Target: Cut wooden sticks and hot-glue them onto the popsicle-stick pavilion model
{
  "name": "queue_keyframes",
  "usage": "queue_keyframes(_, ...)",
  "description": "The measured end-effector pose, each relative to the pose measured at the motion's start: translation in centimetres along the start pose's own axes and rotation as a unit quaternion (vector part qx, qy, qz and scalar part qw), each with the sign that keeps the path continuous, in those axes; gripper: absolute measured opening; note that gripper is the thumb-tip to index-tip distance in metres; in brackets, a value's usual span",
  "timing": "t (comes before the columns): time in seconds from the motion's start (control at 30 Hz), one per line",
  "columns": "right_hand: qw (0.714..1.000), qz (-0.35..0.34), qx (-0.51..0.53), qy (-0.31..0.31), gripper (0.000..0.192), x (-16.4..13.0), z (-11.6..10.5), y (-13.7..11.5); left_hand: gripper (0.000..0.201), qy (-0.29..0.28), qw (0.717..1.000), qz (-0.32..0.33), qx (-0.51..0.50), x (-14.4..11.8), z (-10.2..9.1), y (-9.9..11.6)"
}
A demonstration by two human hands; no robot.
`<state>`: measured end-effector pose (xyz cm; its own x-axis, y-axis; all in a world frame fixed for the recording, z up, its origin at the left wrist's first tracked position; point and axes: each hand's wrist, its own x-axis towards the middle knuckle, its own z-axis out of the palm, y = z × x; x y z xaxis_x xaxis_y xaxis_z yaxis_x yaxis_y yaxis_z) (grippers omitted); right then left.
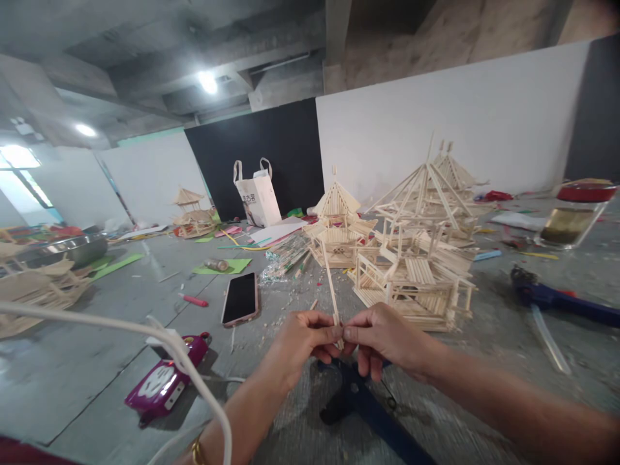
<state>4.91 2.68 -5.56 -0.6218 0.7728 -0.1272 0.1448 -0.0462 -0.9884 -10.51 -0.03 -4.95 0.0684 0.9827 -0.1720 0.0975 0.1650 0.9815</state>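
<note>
Left hand (304, 336) and right hand (385, 330) meet near six o'clock, both pinching a thin, pale stick (330, 282) that points towards twelve.

stick (330, 279): matt wood | phone screen (241, 298): glossy | power strip (169, 380): shiny plastic | bowl (90, 248): polished metal

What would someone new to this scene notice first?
Probably the intricate, pale wooden-stick model building, standing right of centre just beyond the bare right hand. Next, at front centre, the bare left hand pinches a slender, pale wooden stick, with the right hand close beside it. The glossy purple plastic device at lower left also stands out.
</note>
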Motion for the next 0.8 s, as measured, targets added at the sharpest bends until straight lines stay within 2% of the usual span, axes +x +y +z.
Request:
queue_keyframes(0.3,0.998,0.013,-0.053,0.01,0.02,-0.2,-0.08,-0.5,0.027,-0.011,1.0,-0.01,-0.01,0.23,-0.06,-0.11)
queue_keyframes(0.53,0.995,-0.004,-0.1,0.016,0.019,-0.34,0.23,-0.35,0.026,0.001,1.0,-0.021,-0.021,0.15,0.27,0.1)
queue_keyframes(0.8,0.992,-0.01,-0.126,0.018,0.02,-0.22,0.08,-0.3,0.023,0.019,1.0,0.002,0.001,-0.02,0.52,0.15)
